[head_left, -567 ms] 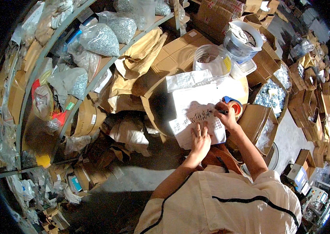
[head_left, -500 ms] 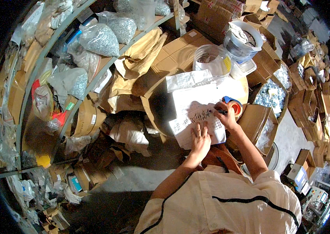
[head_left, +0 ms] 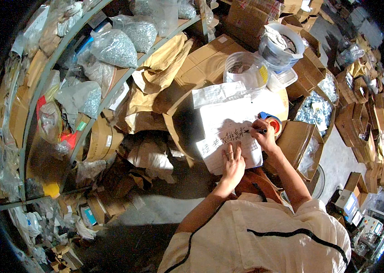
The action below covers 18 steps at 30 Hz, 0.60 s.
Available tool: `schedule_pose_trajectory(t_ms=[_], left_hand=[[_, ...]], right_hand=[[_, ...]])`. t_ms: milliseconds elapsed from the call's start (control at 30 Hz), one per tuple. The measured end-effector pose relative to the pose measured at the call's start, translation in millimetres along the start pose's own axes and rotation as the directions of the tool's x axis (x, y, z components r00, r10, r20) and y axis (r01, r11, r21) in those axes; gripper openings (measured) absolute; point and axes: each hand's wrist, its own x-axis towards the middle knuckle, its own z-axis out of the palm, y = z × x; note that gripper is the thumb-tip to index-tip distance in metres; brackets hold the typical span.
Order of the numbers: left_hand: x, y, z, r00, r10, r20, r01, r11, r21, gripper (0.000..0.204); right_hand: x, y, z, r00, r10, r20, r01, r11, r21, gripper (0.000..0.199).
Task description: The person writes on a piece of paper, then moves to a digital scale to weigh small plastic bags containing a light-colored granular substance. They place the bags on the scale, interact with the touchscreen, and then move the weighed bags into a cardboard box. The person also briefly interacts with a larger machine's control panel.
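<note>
While your left hand (head_left: pixel 233 164) lies flat and released on the white sheet (head_left: pixel 230 136) at twelve o'clock, your right hand (head_left: pixel 262 134) grips what looks like a marker (head_left: pixel 261 131); a loosened press could let the sheet slide and smear.

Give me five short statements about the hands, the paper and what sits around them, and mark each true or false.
1. The right hand holds a dark marker over the white paper. True.
2. The left hand lies flat on the paper. True.
3. The paper is blank. False: it bears dark handwriting.
4. The clear plastic tub stands beyond the paper. True.
5. The tape roll is under the left hand. False: it lies beside the right hand.
</note>
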Motion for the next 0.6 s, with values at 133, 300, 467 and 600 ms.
schedule_pose_trajectory(t_ms=[133, 300, 467, 600], left_hand=[[1.9, 3.0, -1.3, 1.000, 0.005, -0.011, -0.005, 1.000, -0.011, 0.031], [1.0, 1.4, 6.1, 0.998, -0.036, -0.047, 0.031, 0.995, -0.099, 0.030], [-0.1, -1.3, 15.5, 0.999, -0.021, 0.042, 0.024, 0.996, -0.085, 0.034], [29.3, 18.1, -106.9, 0.986, -0.025, 0.166, 0.074, 0.953, -0.294, 0.049]], right_hand=[[-0.1, 3.9, 0.1, 0.999, -0.031, -0.020, 0.031, 0.999, 0.028, 0.019], [0.9, -9.6, -13.9, 0.975, -0.214, 0.061, 0.221, 0.964, -0.149, 0.021], [-7.5, -29.3, -20.7, 0.995, 0.058, -0.085, -0.042, 0.983, 0.181, 0.016], [-23.8, -52.6, -34.4, 0.993, 0.067, -0.099, -0.024, 0.921, 0.388, 0.009]])
